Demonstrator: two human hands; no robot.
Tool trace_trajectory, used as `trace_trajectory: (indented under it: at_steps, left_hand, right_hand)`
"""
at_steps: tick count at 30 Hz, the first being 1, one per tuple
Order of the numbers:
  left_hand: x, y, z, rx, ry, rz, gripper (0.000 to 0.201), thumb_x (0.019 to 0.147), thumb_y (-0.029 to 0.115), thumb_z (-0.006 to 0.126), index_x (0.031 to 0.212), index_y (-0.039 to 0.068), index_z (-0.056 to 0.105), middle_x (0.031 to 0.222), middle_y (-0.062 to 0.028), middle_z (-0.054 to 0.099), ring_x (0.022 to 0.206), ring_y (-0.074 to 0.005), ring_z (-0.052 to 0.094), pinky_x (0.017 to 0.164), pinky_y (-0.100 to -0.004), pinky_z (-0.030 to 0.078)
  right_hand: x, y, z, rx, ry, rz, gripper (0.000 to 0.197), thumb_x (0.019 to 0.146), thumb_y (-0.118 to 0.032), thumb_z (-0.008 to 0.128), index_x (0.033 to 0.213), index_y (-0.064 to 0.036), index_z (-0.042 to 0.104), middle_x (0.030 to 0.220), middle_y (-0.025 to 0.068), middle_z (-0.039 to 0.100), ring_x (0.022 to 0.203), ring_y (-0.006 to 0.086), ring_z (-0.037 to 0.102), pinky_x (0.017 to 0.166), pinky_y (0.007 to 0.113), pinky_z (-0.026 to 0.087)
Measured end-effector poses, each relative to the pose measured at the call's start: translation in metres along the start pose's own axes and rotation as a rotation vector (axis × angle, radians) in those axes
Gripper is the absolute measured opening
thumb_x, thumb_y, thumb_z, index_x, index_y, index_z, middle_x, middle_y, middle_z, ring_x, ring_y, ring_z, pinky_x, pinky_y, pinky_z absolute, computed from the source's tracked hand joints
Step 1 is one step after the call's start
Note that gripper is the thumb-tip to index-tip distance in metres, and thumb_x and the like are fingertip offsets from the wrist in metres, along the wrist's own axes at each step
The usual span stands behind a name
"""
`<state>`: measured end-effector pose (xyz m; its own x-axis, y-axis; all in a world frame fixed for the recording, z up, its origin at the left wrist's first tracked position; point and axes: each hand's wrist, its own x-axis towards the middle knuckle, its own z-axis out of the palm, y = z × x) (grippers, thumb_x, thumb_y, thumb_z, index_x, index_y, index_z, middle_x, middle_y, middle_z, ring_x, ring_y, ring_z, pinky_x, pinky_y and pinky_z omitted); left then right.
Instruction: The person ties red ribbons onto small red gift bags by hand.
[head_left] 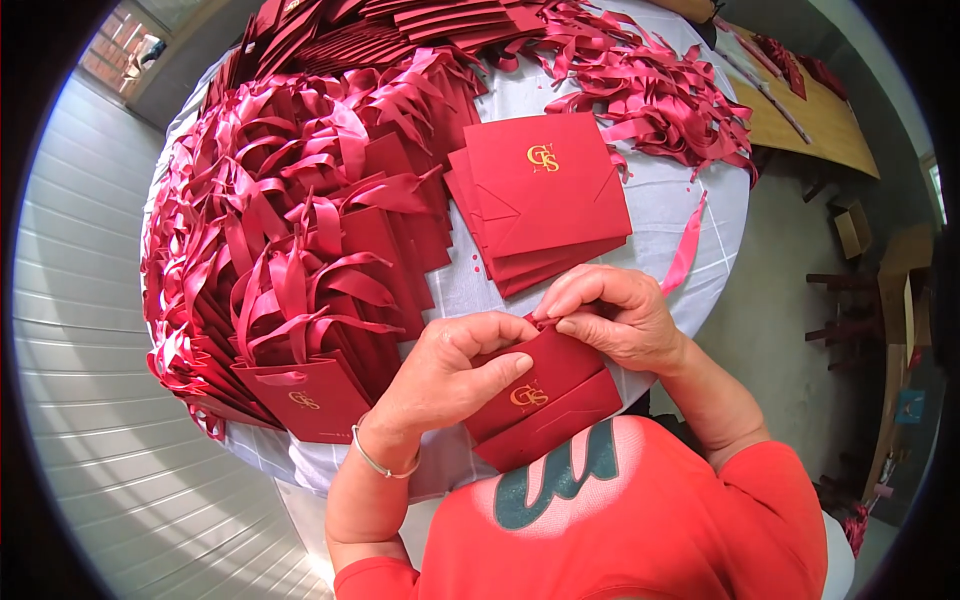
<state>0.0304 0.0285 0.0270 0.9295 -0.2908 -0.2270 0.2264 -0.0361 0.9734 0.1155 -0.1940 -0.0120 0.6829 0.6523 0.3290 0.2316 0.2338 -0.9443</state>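
Observation:
A red paper gift bag (545, 385) with gold lettering lies folded nearly flat in front of my chest. My left hand (455, 365) grips its upper left side, fingers tucked behind the top edge and thumb on the front. At the same edge my right hand (612, 315) is closed in a pinch, its fingertips close to those of the left. Whether a ribbon end is between the right fingers is hidden. A loose pink ribbon (687, 243) runs across the cloth up to the back of the right hand.
Flat red bags (550, 190) are stacked just beyond my hands. Many bags with ribbon handles (300, 250) crowd the left of the white-clothed round table (715, 215). Loose ribbons (660, 100) heap at far right; more flat bags (400, 30) lie behind. A yellow table (815, 125) stands beyond.

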Motion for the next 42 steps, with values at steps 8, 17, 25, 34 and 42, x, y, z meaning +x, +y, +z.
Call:
trace_trajectory:
  at_steps: [8,17,25,34,42]
  left_hand:
    - [0.003,-0.011,-0.006,-0.226,-0.076,-0.047,0.019,0.098,0.002,0.062,0.115,-0.003,0.067,0.098,0.0017,0.067,0.09,-0.0037,0.059,0.08,-0.0217,0.051]
    - [0.003,-0.011,0.005,0.083,0.063,0.014,0.022,0.094,0.001,0.063,0.116,-0.001,0.066,0.095,-0.0037,0.07,0.087,-0.0091,0.063,0.079,-0.0258,0.053]
    - [0.003,-0.007,0.023,0.294,0.238,0.078,0.016,0.09,0.002,0.066,0.104,-0.002,0.066,0.09,-0.0088,0.072,0.081,-0.0164,0.069,0.073,-0.0297,0.054]
    - [0.008,-0.011,0.007,-0.298,0.01,-0.107,0.024,0.094,0.0,0.068,0.117,-0.005,0.067,0.102,0.0015,0.069,0.092,-0.0043,0.061,0.08,-0.0205,0.051]
    - [0.007,-0.002,0.003,-0.268,-0.038,-0.159,0.019,0.093,-0.001,0.064,0.112,-0.004,0.067,0.099,0.0027,0.067,0.088,-0.0029,0.059,0.077,-0.0204,0.05]
  right_hand:
    - [-0.003,-0.001,0.004,-0.004,0.017,-0.086,0.011,0.088,0.004,0.072,0.097,-0.0009,0.068,0.097,0.0133,0.071,0.094,0.0231,0.069,0.084,0.033,0.056]
    - [-0.004,0.001,0.0,0.164,0.039,0.159,0.008,0.091,0.004,0.069,0.097,0.0005,0.066,0.1,0.0116,0.069,0.095,0.0192,0.066,0.085,0.03,0.053]
    - [-0.004,0.002,0.003,-0.055,0.052,0.142,0.01,0.09,0.003,0.07,0.1,0.0007,0.068,0.1,0.009,0.07,0.091,0.0148,0.067,0.081,0.026,0.053]
    - [-0.004,0.003,0.004,0.039,0.059,0.2,0.009,0.091,0.003,0.07,0.099,0.0008,0.069,0.099,0.0087,0.071,0.092,0.0137,0.066,0.082,0.026,0.053]
    - [0.0,0.001,0.005,-0.011,0.026,0.182,0.008,0.092,0.0,0.07,0.1,-0.0004,0.068,0.098,0.0073,0.07,0.09,0.012,0.065,0.079,0.025,0.052]
